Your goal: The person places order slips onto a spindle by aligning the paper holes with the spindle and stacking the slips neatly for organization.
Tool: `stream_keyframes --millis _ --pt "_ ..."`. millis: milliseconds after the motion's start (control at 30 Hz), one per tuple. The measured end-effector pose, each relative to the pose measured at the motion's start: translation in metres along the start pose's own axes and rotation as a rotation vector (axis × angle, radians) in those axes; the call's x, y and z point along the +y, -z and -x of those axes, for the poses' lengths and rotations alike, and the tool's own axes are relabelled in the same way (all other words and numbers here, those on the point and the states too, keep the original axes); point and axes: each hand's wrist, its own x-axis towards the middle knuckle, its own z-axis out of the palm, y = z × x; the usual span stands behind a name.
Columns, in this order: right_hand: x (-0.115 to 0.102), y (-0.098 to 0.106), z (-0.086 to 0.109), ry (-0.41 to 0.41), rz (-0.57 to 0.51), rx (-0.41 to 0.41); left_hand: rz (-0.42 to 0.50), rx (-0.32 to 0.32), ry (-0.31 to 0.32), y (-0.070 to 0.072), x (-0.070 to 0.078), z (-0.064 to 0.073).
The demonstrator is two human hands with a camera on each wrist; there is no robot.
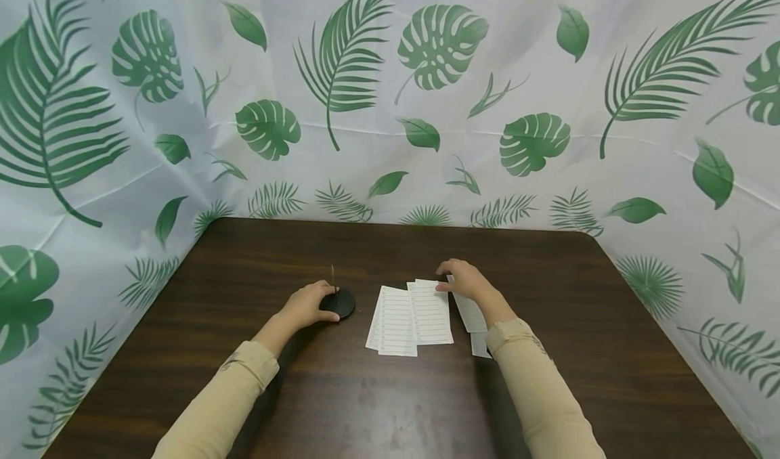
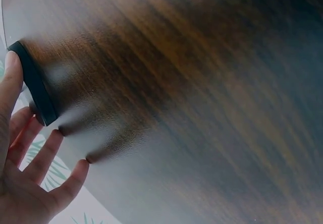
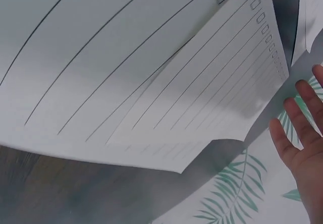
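My left hand (image 1: 309,303) grips the edge of a round black base (image 1: 341,303) on the table, and a thin upright wire (image 1: 332,275) rises beside the fingers. In the left wrist view, the black base (image 2: 34,85) lies between thumb and fingers of the left hand (image 2: 30,178). To its right, white lined paper slips (image 1: 399,320) overlap on the table. My right hand (image 1: 466,279) hovers over the slips' far end, its thumb near one top edge. The right wrist view has the right hand (image 3: 308,153) with fingers spread beside the checkbox-lined sheets (image 3: 217,77).
More white slips (image 1: 472,313) lie partly beneath the right hand and forearm. Everything rests on a dark wood-grain table (image 1: 390,398). A white curtain with green leaf prints (image 1: 365,175) hangs behind the table and along both sides.
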Motion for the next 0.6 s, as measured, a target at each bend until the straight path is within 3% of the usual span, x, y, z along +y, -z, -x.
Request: stream_keyframes --millis 300,600 --pt "-0.004 -0.006 -0.012 -0.053 0.05 -0.014 0.001 0.01 -0.006 -0.001 -0.001 -0.001" --pt "-0.007 -0.009 -0.012 -0.064 0.095 0.027 0.009 0.009 -0.001 -0.001 0.0 -0.001"
